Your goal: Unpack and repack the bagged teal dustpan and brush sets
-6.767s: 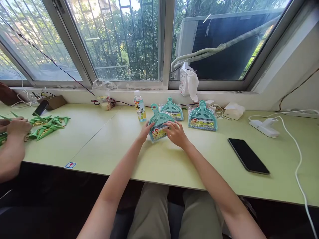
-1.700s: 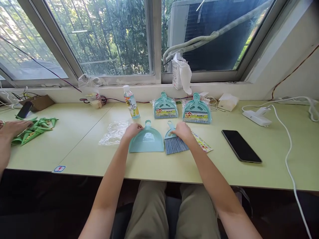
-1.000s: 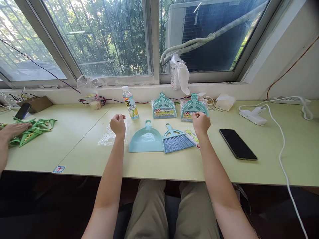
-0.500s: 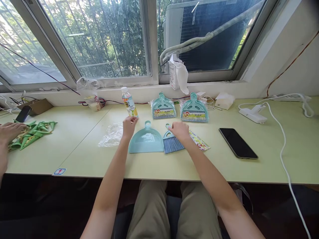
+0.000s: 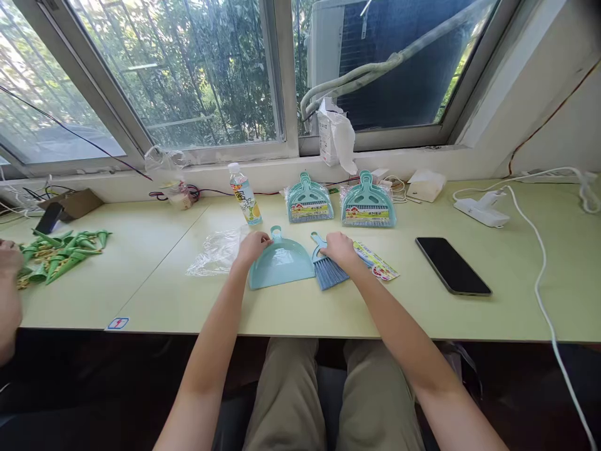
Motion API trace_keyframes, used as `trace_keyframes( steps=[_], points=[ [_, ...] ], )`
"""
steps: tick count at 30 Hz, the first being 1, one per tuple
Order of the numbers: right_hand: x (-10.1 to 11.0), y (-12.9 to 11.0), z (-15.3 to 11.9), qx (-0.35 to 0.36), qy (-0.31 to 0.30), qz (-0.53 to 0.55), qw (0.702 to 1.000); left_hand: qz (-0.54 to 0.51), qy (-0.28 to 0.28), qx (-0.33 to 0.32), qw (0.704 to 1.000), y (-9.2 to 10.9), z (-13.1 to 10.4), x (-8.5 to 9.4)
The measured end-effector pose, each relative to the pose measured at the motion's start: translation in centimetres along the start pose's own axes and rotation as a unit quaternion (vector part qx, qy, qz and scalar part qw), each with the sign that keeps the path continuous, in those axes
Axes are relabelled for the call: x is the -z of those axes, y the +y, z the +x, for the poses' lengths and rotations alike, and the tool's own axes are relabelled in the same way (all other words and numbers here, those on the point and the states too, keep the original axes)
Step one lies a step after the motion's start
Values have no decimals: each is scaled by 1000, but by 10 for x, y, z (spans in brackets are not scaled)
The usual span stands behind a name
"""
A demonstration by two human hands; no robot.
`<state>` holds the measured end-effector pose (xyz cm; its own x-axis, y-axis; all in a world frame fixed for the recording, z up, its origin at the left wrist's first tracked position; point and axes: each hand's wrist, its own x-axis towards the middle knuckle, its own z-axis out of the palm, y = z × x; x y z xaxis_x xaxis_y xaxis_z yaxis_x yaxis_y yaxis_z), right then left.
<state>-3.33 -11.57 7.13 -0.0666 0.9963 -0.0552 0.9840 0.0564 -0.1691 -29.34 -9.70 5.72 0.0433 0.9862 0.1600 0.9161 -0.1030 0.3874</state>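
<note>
A light-blue dustpan (image 5: 283, 266) lies on the table, handle pointing to the window. My left hand (image 5: 254, 248) is closed on the dustpan's upper left edge beside the handle. To its right is a small brush (image 5: 327, 272) with blue bristles, and my right hand (image 5: 339, 249) is closed on its right side below the handle. A colourful card (image 5: 375, 260) lies partly behind my right wrist. Crumpled clear plastic (image 5: 213, 252) rests left of my left hand. Two wrapped dustpan sets (image 5: 308, 199) (image 5: 369, 202) stand side by side near the wall.
A drink bottle (image 5: 245, 195) stands behind my left hand. A black phone (image 5: 453, 266) and white power strip (image 5: 482, 210) with a cable are at right. At far left, another person's hand (image 5: 8, 258) is by green cones (image 5: 70, 250).
My left hand has come down and right onto the dustpan, which is slightly turned. The brush has tilted a little under my right hand. The other person's hand has moved left.
</note>
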Motion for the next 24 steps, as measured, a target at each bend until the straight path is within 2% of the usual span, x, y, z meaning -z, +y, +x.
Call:
trace_keyframes(
  steps=[3,6,8,10,14,18,19,20,22,24],
  points=[
    [7,11,4,10,5,50,999,-7,-8,7,1000,-2,1,1],
    [26,27,4,31,62,135,988,-25,-9,9,1000,1,2,0],
    [40,33,-1,51,108,170,978,-58,-30,10,998,8,0,-4],
    [48,31,-8,74,121,171,975,-103,-72,2,992,20,-3,-10],
    [42,14,-17,108,82,83,987,-184,-180,-63,964,50,-15,-22],
    [23,3,-15,133,17,-3,991,-166,-270,-156,935,63,-25,-15],
    [21,2,-14,134,9,-9,991,-141,-261,-177,938,61,-25,-10],
    [19,2,-13,135,4,-11,991,-109,-226,-193,949,59,-25,-5],
    [18,3,-12,142,0,-9,990,-29,-94,-223,970,51,-24,3],
    [18,4,-11,151,-2,-6,988,54,23,-270,961,45,-22,5]
  ],
)
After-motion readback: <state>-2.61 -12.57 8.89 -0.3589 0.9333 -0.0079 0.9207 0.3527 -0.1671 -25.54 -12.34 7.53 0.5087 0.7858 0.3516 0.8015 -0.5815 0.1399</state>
